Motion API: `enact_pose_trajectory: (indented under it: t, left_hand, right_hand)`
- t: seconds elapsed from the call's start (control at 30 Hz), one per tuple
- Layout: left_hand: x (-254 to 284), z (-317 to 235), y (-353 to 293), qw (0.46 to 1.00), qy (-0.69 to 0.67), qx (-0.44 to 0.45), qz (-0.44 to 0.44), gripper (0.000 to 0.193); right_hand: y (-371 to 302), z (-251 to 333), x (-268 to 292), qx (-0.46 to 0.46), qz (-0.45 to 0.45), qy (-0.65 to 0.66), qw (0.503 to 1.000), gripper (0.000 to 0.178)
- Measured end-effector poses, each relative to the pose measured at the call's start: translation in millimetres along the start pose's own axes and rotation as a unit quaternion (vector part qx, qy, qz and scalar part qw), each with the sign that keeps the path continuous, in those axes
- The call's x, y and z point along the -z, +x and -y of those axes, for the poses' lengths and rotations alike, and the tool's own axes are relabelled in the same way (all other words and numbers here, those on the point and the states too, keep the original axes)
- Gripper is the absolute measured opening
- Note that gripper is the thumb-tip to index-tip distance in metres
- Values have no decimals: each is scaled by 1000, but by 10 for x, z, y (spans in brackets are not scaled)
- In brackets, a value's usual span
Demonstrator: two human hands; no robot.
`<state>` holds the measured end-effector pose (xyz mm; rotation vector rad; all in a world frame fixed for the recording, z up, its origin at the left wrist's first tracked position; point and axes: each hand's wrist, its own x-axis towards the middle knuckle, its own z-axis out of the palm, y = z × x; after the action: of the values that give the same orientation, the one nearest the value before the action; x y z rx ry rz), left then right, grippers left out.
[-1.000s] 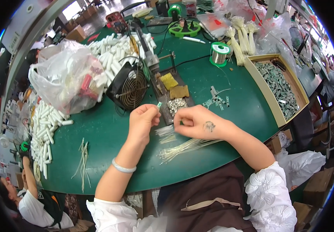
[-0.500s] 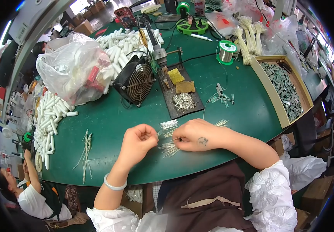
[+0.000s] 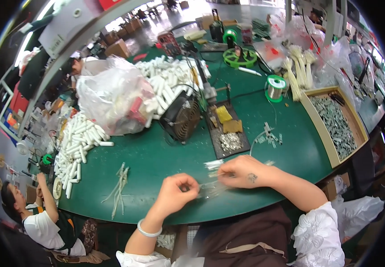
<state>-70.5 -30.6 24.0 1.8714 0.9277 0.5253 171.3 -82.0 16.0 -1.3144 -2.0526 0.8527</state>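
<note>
My left hand (image 3: pixel 174 196) is closed in a pinch just above the table's near edge. At its fingertips is a small pale strip, blurred, which looks like a small circuit board (image 3: pixel 201 190). To its right, my right hand (image 3: pixel 246 172) pinches a thin wire (image 3: pixel 222 174), its fingers pointing toward the left hand. A loose bunch of thin pale wires (image 3: pixel 212 190) lies beneath and between the hands, smeared by motion. White-tipped wires (image 3: pixel 213 164) show just beyond the right fingertips. Several small circuit boards (image 3: pixel 270 137) lie beyond the right hand.
A soldering iron (image 3: pixel 208 91) rests over a dark tray (image 3: pixel 217 149) with sponges and solder scraps, beside a black fan (image 3: pixel 181 118). Further around are a solder spool (image 3: pixel 275 88), a box of circuit boards (image 3: pixel 330 153), white tubes (image 3: pixel 74 144), a plastic bag (image 3: pixel 112 98) and separate wires (image 3: pixel 120 191).
The whole view has shifted, so the table's things sit lower and further right. Both hands remain pinched near each other over the wires, with little movement relative to the table.
</note>
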Motion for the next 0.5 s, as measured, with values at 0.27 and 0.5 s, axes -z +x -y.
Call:
enact_pose_trajectory:
  t: [0.27,0.5]
  left_hand:
    - [434,186,-488,993,22,119,0,4]
    - [435,103,-410,974,175,-142,-10,8]
  right_hand:
    - [-65,-1,130,-14,-36,-9,999,16]
    - [-39,113,157,-82,20,33,996,17]
